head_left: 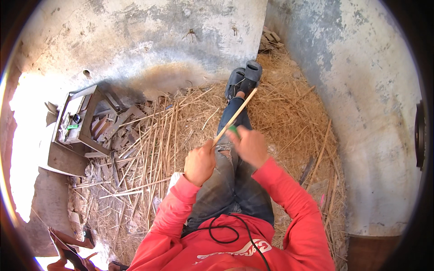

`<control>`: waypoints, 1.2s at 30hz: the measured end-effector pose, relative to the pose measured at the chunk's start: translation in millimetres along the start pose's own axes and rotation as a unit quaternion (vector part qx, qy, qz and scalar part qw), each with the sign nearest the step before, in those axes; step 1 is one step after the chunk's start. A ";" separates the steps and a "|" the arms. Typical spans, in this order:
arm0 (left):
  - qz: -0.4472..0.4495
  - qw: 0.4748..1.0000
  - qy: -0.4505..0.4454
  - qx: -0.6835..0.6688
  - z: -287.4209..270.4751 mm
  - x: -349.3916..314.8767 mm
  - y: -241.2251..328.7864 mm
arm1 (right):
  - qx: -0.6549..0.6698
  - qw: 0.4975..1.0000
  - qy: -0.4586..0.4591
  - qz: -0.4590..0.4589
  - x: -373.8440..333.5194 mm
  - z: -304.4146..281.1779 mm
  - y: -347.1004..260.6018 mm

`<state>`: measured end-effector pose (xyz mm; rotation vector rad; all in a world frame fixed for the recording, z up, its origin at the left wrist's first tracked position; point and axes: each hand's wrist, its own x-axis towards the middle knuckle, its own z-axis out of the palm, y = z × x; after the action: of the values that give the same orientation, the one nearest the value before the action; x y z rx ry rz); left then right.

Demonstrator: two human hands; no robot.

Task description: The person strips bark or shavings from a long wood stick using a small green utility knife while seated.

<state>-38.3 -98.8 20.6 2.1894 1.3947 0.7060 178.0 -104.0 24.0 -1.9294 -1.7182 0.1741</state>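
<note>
The person's left hand (200, 165) is curled closed, its fingers wrapped around the near end of a thin pale strip (235, 117), which slants forward and rightward from them, its far tip appearing beside the crossed shoes (244, 79). The right hand (252, 147) is bent around a small green object (233, 130), which pokes out past the fingers on the side toward the strip; the hand is slightly blurred, and whether the object touches the strip cannot be told. Beneath both sets of fingers lie the outstretched legs in dark jeans (217, 180). Left of the left fingers, many long strips (162, 144) lie in a loose heap, and farther left stands a wooden frame (92, 140) with a bright green item (72, 127) on it. Beyond the right fingers, straw-like shavings (285, 108) cover the floor. Behind the left fingers and well off to their left, another person's arm (72, 239) shows.
</note>
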 end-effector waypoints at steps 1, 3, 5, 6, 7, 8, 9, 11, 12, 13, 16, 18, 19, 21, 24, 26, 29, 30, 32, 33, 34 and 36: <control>-0.009 1.000 -0.019 0.018 -1.9 -2.3 -1.9 | 0.012 0.998 0.008 0.054 15.4 -3.2 17.0; 0.015 1.000 -0.025 0.003 -14.3 -25.9 2.5 | 0.010 0.987 0.052 0.149 42.1 -20.3 92.2; 0.017 1.000 -0.010 -0.014 -20.4 -32.1 0.9 | -0.006 0.983 0.068 0.172 46.2 -32.8 121.7; 0.011 1.000 0.002 -0.026 -21.2 -30.0 -0.5 | 0.019 0.985 0.072 0.153 45.6 -34.1 121.4; -0.002 0.999 0.011 -0.039 -19.0 -33.3 -2.7 | 0.043 0.988 0.068 0.135 37.0 -43.0 96.4; -0.008 0.999 0.003 -0.039 -15.6 -34.3 -3.5 | 0.068 0.989 0.062 0.117 26.2 -50.3 69.7; -0.010 0.999 -0.005 -0.040 -11.5 -29.4 -4.2 | 0.108 0.990 0.077 0.042 15.9 -52.4 42.0; 0.001 0.999 -0.019 -0.040 -4.4 -20.2 -1.1 | 0.099 0.994 0.024 -0.047 -13.1 -35.6 9.0; 0.005 0.999 -0.027 -0.047 -2.4 -19.5 3.5 | 0.068 0.996 -0.021 -0.057 -32.9 -21.8 -6.5; 0.011 0.998 -0.032 -0.054 -2.0 -17.2 8.3 | 0.038 0.995 -0.063 -0.071 -43.9 -13.2 -15.0; 0.010 0.995 -0.051 -0.083 -10.5 -22.9 9.8 | 0.054 0.998 0.006 -0.034 -27.8 -6.1 1.2; 0.008 0.993 -0.064 -0.103 -16.7 -32.6 7.1 | 0.074 0.996 -0.004 0.047 1.1 -25.0 34.2; 0.008 0.992 -0.065 -0.106 -18.3 -39.9 5.5 | 0.077 0.996 0.005 0.046 12.1 -38.4 39.5; 0.008 0.991 -0.064 -0.120 -21.2 -44.6 3.1 | 0.092 0.995 -0.031 0.037 -0.7 -41.0 24.4; 0.001 0.985 -0.075 -0.153 -22.9 -36.2 9.6 | 0.044 0.988 -0.061 -0.133 -56.1 -11.4 -16.0; -0.019 0.982 -0.082 -0.168 -27.0 -35.8 14.5 | 0.043 0.994 -0.009 -0.099 -40.6 -16.4 -8.0; -0.006 0.985 -0.106 -0.135 -30.3 -43.3 7.6 | 0.079 0.996 0.039 0.024 0.2 -33.3 35.9; -0.006 0.983 -0.101 -0.152 -32.6 -45.8 8.4 | 0.081 0.995 0.050 0.037 6.6 -44.3 42.6; -0.008 0.980 -0.090 -0.180 -33.0 -50.8 11.3 | 0.051 0.999 -0.006 -0.002 -11.3 -40.9 20.2; -0.019 0.980 -0.098 -0.170 -34.3 -47.4 12.8 | 0.035 0.999 -0.035 -0.022 -24.1 -34.6 8.2; -0.020 0.980 -0.102 -0.168 -34.4 -46.2 14.3 | 0.053 0.996 -0.038 -0.060 -40.5 -24.3 -1.3; -0.015 0.979 -0.111 -0.171 -31.4 -41.8 16.7 | 0.081 0.987 -0.040 -0.133 -63.8 -10.4 -12.7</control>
<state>-61.7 -140.5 47.5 1.9063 1.0999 0.6159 160.2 -167.3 22.4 -1.5802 -1.9313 0.2847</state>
